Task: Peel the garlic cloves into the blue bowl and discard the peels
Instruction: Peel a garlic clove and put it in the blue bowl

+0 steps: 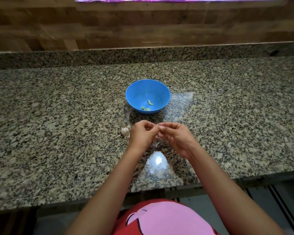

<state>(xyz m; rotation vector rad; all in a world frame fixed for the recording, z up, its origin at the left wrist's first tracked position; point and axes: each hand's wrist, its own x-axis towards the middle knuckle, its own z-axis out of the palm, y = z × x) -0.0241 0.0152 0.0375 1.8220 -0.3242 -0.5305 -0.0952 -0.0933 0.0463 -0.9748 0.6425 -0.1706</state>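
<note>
Roughly a few cloves in, I would judge, with a good deal left to do. The blue bowl (136, 92) sits on the worktop (58, 116) at twelve o'clock from the hands. A few peeled cloves (150, 102) lie on its floor toward its six o'clock side, perhaps three or four; the exact count is hard to make out.

Near the bowl, the left hand (143, 134) and right hand (175, 136) meet fingertip to fingertip above the worktop. Each grip is narrow, thumb and fingers pinched on one garlic clove (158, 126) held between them. It is small, pale and mostly hidden, so I cannot tell how much skin it has shed.

Just beside the left hand, at nine o'clock from it, lies the garlic bulb (125, 131), partly broken open and apparently with cloves yet to be taken. A few loose peels (157, 144) lie on the worktop at six o'clock from the fingertips, between the two wrists.

Left to do, as I read it: finish this clove and drop it in the bowl, work through the bulb, then gather the peels and discard them. No bin is in view.
</note>
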